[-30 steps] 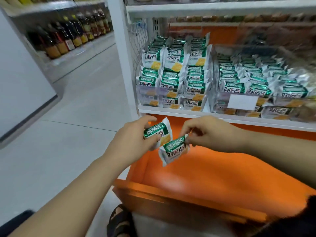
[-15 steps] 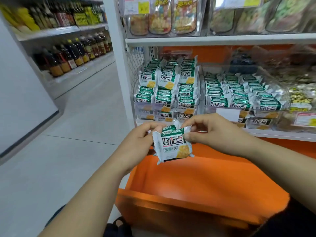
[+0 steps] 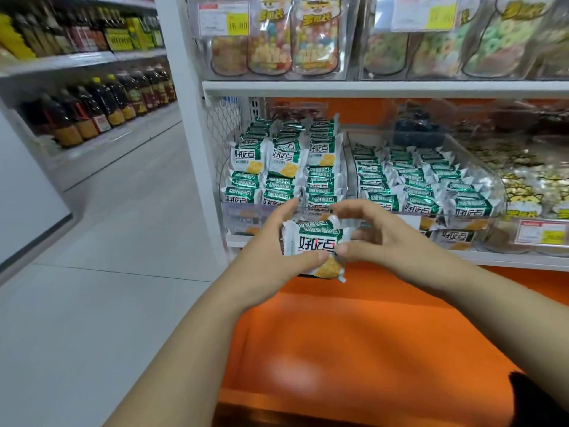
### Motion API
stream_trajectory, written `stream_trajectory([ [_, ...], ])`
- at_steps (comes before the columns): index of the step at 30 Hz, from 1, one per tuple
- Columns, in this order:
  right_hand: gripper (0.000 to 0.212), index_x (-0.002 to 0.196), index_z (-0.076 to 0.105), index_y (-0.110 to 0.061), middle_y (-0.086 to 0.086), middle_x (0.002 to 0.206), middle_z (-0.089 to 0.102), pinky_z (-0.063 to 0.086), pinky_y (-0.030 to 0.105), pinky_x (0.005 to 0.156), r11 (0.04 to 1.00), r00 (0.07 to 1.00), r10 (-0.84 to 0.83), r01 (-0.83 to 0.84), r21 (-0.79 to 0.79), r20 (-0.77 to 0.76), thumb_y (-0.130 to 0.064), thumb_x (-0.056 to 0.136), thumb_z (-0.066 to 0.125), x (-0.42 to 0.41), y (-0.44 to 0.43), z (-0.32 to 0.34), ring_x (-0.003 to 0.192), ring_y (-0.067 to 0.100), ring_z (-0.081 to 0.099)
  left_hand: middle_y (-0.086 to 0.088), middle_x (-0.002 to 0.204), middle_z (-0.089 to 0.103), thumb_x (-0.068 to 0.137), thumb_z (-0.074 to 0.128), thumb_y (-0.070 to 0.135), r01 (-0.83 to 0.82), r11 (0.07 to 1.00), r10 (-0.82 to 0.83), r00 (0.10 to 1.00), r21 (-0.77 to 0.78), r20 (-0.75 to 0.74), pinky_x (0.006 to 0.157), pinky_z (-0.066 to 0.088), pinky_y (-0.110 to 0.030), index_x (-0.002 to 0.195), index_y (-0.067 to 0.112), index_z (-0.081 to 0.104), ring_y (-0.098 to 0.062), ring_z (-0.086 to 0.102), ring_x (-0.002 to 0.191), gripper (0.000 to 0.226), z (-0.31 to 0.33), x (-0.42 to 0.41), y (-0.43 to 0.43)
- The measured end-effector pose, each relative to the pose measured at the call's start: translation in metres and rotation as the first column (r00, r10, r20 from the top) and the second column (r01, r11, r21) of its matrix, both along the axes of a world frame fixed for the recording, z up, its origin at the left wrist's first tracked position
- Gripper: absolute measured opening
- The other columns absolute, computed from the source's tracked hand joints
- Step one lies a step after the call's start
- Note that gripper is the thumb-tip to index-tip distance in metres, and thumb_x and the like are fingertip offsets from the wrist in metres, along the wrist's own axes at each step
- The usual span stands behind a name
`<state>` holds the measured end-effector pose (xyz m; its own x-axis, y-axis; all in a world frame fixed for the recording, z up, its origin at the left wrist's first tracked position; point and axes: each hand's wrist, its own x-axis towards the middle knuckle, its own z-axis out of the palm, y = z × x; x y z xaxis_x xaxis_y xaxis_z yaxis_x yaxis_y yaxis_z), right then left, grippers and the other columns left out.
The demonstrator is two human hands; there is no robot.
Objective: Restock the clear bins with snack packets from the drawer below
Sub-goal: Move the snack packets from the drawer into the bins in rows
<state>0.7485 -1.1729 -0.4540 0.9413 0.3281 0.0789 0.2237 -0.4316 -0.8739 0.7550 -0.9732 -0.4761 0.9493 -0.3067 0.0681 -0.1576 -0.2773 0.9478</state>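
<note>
Left hand (image 3: 271, 257), right hand (image 3: 388, 241) around snack packets (image 3: 312, 240)

A pale grey tiled floor (image 3: 92, 303) ran off toward 11 o'clock, crossed by thin joints. At 9 o'clock stood a plain white panel (image 3: 24, 195) with a dark base strip. At 10 o'clock, white aisle shelving (image 3: 92, 60) carried 2 tiers of dark bottles (image 3: 101, 109) with yellow labels. A white upright post (image 3: 187, 118) rose at 12 o'clock, with a wire mesh panel (image 3: 223, 131) just beside it. A white shelf board (image 3: 385, 89) ran toward 2 o'clock beneath clear pouches of coloured sweets (image 3: 315, 41) and price tags (image 3: 223, 23). The light was soft and even.
</note>
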Motion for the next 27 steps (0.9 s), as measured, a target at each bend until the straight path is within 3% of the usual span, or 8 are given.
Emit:
stream_trajectory([
  [2, 0.069, 0.133, 0.040, -0.047, -0.031, 0.135, 0.040, 0.035, 0.018, 0.099, 0.989, 0.996, 0.085, -0.082, -0.122, 0.014, -0.051, 0.069, 0.069, 0.011, 0.001, 0.004, 0.122, -0.009, 0.041, 0.021, 0.137, 0.041, 0.074, 0.079, 0.042, 0.008, 0.999, -0.009, 0.999, 0.040, 0.042, 0.105, 0.040, -0.029, 0.135, 0.058, 0.022, -0.002, 0.049, 0.122, 0.085, 0.005, 0.010, -0.001],
  [5, 0.060, 0.131, 0.045, -0.045, -0.041, 0.123, 0.039, 0.032, 0.013, 0.096, 0.953, 0.988, 0.133, -0.107, -0.282, 0.075, -0.039, 0.079, 0.073, 0.031, 0.007, 0.011, 0.120, -0.011, 0.039, 0.017, 0.149, 0.031, 0.075, 0.077, 0.041, -0.008, 0.999, 0.006, 0.999, 0.031, 0.051, 0.109, 0.032, -0.027, 0.135, 0.057, 0.022, 0.001, 0.031, 0.133, 0.083, 0.005, 0.026, -0.001],
  [7, 0.055, 0.128, 0.051, -0.041, -0.035, 0.121, 0.046, 0.038, 0.019, 0.097, 0.952, 0.989, 0.117, -0.087, -0.292, 0.087, -0.035, 0.079, 0.075, 0.048, 0.009, 0.015, 0.114, -0.005, 0.048, 0.013, 0.149, 0.028, 0.076, 0.073, 0.039, -0.022, 0.999, 0.022, 1.000, -0.044, 0.004, 0.102, 0.027, -0.021, 0.143, 0.048, 0.023, 0.009, 0.022, 0.126, 0.085, 0.005, 0.038, -0.002],
  [10, 0.051, 0.121, 0.055, -0.040, -0.017, 0.127, 0.050, 0.043, 0.032, 0.095, 0.950, 0.989, 0.045, 0.001, -0.313, 0.139, -0.033, 0.077, 0.078, 0.077, 0.008, 0.018, 0.116, 0.008, 0.052, 0.010, 0.136, 0.038, 0.072, 0.068, 0.048, -0.057, 0.992, 0.055, 0.998, -0.111, -0.027, 0.097, 0.038, -0.025, 0.144, 0.042, 0.028, 0.012, 0.039, 0.114, 0.083, 0.009, 0.064, -0.002],
  [13, 0.051, 0.121, 0.055, -0.033, -0.013, 0.122, 0.050, 0.043, 0.032, 0.096, 0.952, 0.964, -0.104, 0.168, -0.256, 0.245, -0.028, 0.076, 0.079, 0.108, 0.005, 0.017, 0.120, 0.009, 0.047, 0.013, 0.127, 0.051, 0.090, 0.062, 0.036, -0.167, 0.984, 0.159, 0.978, 0.055, 0.132, 0.090, 0.047, -0.023, 0.139, 0.033, 0.041, 0.003, 0.054, 0.105, 0.054, 0.010, 0.095, 0.004],
  [17, 0.057, 0.129, 0.051, -0.029, -0.003, 0.134, 0.048, 0.028, 0.020, 0.092, 0.877, 0.883, -0.220, 0.365, -0.312, 0.415, -0.026, 0.079, 0.077, 0.147, -0.001, 0.015, 0.124, 0.015, 0.043, 0.009, 0.127, 0.056, 0.094, 0.056, 0.019, -0.370, 0.896, 0.249, 0.876, 0.244, 0.414, 0.096, 0.036, -0.020, 0.129, 0.025, 0.055, -0.006, 0.051, 0.115, 0.036, 0.001, 0.132, 0.007],
  [23, 0.060, 0.133, 0.047, -0.033, 0.003, 0.133, 0.045, 0.030, 0.020, 0.092, 0.837, 0.896, -0.217, 0.375, -0.397, 0.388, -0.026, 0.081, 0.075, 0.192, -0.005, 0.013, 0.107, 0.011, 0.043, 0.010, 0.130, 0.055, 0.092, 0.056, 0.021, -0.506, 0.757, 0.137, 0.741, 0.412, 0.658, 0.107, 0.035, -0.036, 0.127, 0.029, 0.058, -0.014, 0.047, 0.122, 0.035, 0.009, 0.177, 0.011],
  [27, 0.063, 0.143, 0.036, -0.036, 0.005, 0.137, 0.035, 0.034, 0.024, 0.095, 0.806, 0.939, -0.147, 0.297, -0.513, 0.312, -0.031, 0.088, 0.067, 0.203, -0.001, 0.012, 0.105, 0.013, 0.052, 0.016, 0.145, 0.038, 0.095, 0.052, 0.032, -0.513, 0.643, -0.025, 0.728, 0.568, 0.685, 0.116, 0.010, -0.036, 0.139, 0.037, 0.040, -0.009, 0.028, 0.135, 0.047, 0.016, 0.196, 0.007],
])
